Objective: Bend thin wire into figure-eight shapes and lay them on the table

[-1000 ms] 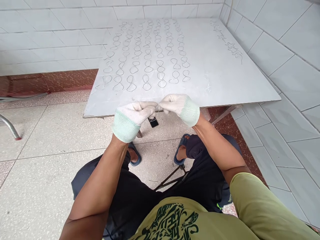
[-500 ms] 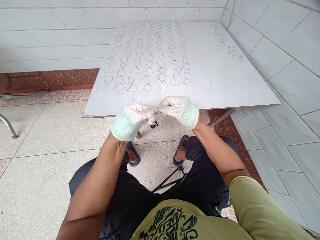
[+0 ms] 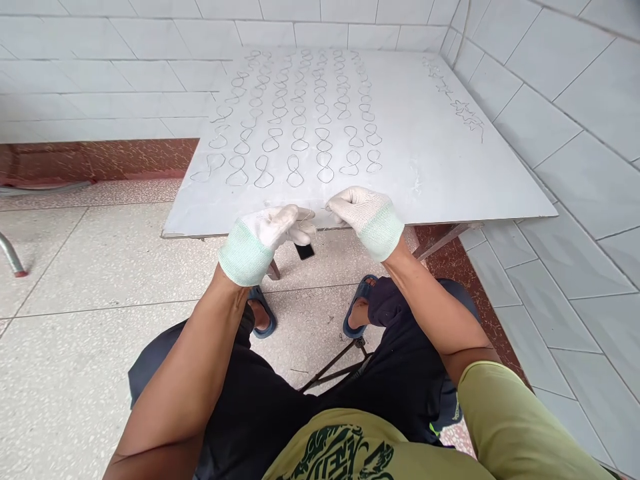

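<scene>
Both my hands wear white knit gloves with pale green cuffs and are held at the near edge of the white table [image 3: 450, 187]. My left hand [image 3: 275, 228] has thumb and fingers curled round a thin wire [image 3: 314, 230], which shows as a faint loop at its fingertips. A short gap to the right, my right hand [image 3: 356, 208] is closed in a pinch at the wire's other side. How the wire runs between the fingers is too fine to make out. Beyond my hands, figure-eight wire pieces [image 3: 324, 167] lie in several rows on the table.
Star-like bent wires [image 3: 465, 113] lie along the table's right side, near the tiled wall [image 3: 565, 160]. A dark flat phone-like object [image 3: 304, 251] shows below the table edge. A metal stool leg [image 3: 11, 257] stands on the speckled floor at left.
My hands have moved apart, the right one slightly up and to the right. My left fingers have loosened and spread a little, and the wire loop now shows between the hands.
</scene>
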The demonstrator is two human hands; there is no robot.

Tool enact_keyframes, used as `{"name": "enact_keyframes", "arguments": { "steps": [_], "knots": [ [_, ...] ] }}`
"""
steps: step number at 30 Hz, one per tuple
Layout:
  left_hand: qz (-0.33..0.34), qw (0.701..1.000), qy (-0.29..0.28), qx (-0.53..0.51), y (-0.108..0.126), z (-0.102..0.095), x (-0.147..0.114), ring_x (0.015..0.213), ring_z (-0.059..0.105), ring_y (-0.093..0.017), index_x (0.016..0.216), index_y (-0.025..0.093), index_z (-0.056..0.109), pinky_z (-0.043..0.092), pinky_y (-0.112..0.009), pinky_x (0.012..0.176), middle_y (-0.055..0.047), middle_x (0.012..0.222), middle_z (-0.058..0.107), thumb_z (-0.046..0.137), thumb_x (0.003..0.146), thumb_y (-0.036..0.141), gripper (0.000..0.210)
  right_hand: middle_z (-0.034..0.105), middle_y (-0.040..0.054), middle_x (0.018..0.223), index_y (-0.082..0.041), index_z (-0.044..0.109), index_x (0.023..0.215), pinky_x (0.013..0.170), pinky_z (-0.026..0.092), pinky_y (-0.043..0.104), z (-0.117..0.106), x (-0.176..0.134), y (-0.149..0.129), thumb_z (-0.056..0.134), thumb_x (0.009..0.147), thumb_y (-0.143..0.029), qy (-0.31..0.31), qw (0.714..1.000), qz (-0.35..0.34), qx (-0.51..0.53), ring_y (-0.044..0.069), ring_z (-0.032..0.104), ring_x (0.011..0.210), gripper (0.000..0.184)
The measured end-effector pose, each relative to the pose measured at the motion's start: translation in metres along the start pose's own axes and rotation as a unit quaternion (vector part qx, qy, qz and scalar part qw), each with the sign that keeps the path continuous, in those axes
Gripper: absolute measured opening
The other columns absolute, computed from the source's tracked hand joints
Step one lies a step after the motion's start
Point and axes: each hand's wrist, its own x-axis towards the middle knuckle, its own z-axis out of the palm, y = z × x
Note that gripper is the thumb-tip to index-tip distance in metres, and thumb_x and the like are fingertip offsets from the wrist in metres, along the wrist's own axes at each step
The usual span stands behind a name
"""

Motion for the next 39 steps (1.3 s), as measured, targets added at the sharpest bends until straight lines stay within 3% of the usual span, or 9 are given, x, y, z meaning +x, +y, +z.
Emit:
{"name": "enact_keyframes", "arguments": {
  "steps": [5, 11, 14, 17, 22, 25, 28, 32, 39],
  "knots": [
    [-0.023, 0.998, 0.003, -0.054, -0.008, 0.006, 0.002, 0.080, 0.082, -0.023, 0.109, 0.012, 0.087, 0.070, -0.036, 0.082, -0.015, 0.098, 0.088, 0.085, 0.095, 0.053, 0.043, 0.074, 0.0006, 0.082, -0.024, 0.070, 0.079, 0.082, 0.057, 0.032, 0.004, 0.002, 0.007, 0.075, 0.095, -0.042, 0.026, 0.999, -0.004, 0.028, 0.017, 0.069, 0.083, 0.025],
    [-0.042, 0.996, 0.033, -0.078, -0.007, 0.015, 0.003, 0.079, 0.083, -0.025, 0.098, 0.013, 0.085, 0.071, -0.038, 0.082, -0.014, 0.087, 0.086, 0.085, 0.089, 0.048, 0.036, 0.076, 0.0005, 0.083, -0.023, 0.070, 0.079, 0.084, 0.059, 0.032, 0.010, -0.001, 0.002, 0.074, 0.096, -0.040, 0.029, 0.999, 0.009, 0.010, 0.017, 0.071, 0.085, 0.024],
    [-0.030, 0.999, 0.027, -0.034, -0.001, 0.012, 0.000, 0.086, 0.085, -0.027, 0.102, 0.013, 0.085, 0.071, -0.038, 0.082, -0.015, 0.091, 0.087, 0.082, 0.092, 0.055, 0.042, 0.076, 0.0004, 0.084, -0.023, 0.071, 0.080, 0.084, 0.059, 0.032, 0.009, 0.000, 0.005, 0.075, 0.096, -0.039, 0.027, 0.999, 0.009, 0.020, 0.017, 0.072, 0.084, 0.023],
    [-0.018, 1.000, 0.012, -0.011, 0.002, 0.007, -0.002, 0.096, 0.086, -0.034, 0.109, 0.014, 0.086, 0.071, -0.039, 0.077, -0.018, 0.096, 0.088, 0.075, 0.095, 0.074, 0.063, 0.077, 0.0008, 0.084, -0.024, 0.071, 0.080, 0.085, 0.059, 0.033, 0.008, 0.001, 0.007, 0.074, 0.097, -0.041, 0.017, 1.000, 0.001, 0.016, 0.018, 0.072, 0.085, 0.025],
    [-0.003, 0.995, 0.033, -0.094, 0.000, 0.005, 0.006, 0.105, 0.085, -0.037, 0.111, 0.010, 0.084, 0.070, -0.041, 0.084, -0.022, 0.097, 0.085, 0.061, 0.097, 0.090, 0.085, 0.078, 0.0009, 0.082, -0.024, 0.070, 0.074, 0.087, 0.057, 0.033, 0.007, -0.003, 0.005, 0.071, 0.099, -0.039, -0.001, 1.000, -0.014, -0.019, 0.018, 0.072, 0.085, 0.028],
    [-0.004, 0.992, 0.043, -0.116, -0.001, 0.001, 0.012, 0.107, 0.084, -0.036, 0.109, 0.010, 0.082, 0.069, -0.045, 0.094, -0.020, 0.096, 0.084, 0.067, 0.098, 0.083, 0.075, 0.076, 0.0011, 0.078, -0.025, 0.069, 0.070, 0.083, 0.056, 0.033, 0.006, -0.005, 0.001, 0.072, 0.098, -0.038, -0.018, 0.999, -0.016, -0.035, 0.018, 0.069, 0.080, 0.031],
    [-0.008, 0.995, 0.033, -0.090, -0.001, -0.001, 0.011, 0.103, 0.084, -0.031, 0.104, 0.013, 0.082, 0.068, -0.044, 0.098, -0.015, 0.096, 0.084, 0.085, 0.090, 0.063, 0.051, 0.076, 0.0014, 0.077, -0.025, 0.068, 0.067, 0.078, 0.055, 0.033, 0.008, -0.006, -0.002, 0.073, 0.098, -0.037, -0.038, 0.998, -0.009, -0.051, 0.017, 0.067, 0.078, 0.034],
    [-0.007, 0.999, 0.007, -0.053, 0.002, 0.005, 0.004, 0.091, 0.081, -0.026, 0.082, 0.016, 0.081, 0.067, -0.037, 0.085, -0.012, 0.089, 0.083, 0.093, 0.079, 0.045, 0.031, 0.075, 0.0015, 0.076, -0.024, 0.068, 0.067, 0.075, 0.053, 0.032, 0.011, -0.008, -0.001, 0.074, 0.099, -0.035, -0.055, 0.997, 0.001, -0.059, 0.017, 0.066, 0.076, 0.034],
    [-0.014, 0.996, 0.066, -0.065, 0.009, 0.024, -0.006, 0.082, 0.076, -0.024, 0.080, 0.016, 0.080, 0.060, -0.028, 0.058, -0.010, 0.085, 0.080, 0.080, 0.091, 0.041, 0.027, 0.069, 0.0006, 0.071, -0.024, 0.063, 0.065, 0.075, 0.052, 0.032, 0.020, -0.014, -0.002, 0.070, 0.100, -0.032, -0.035, 0.998, 0.004, -0.057, 0.016, 0.063, 0.074, 0.036]
  ]
}}
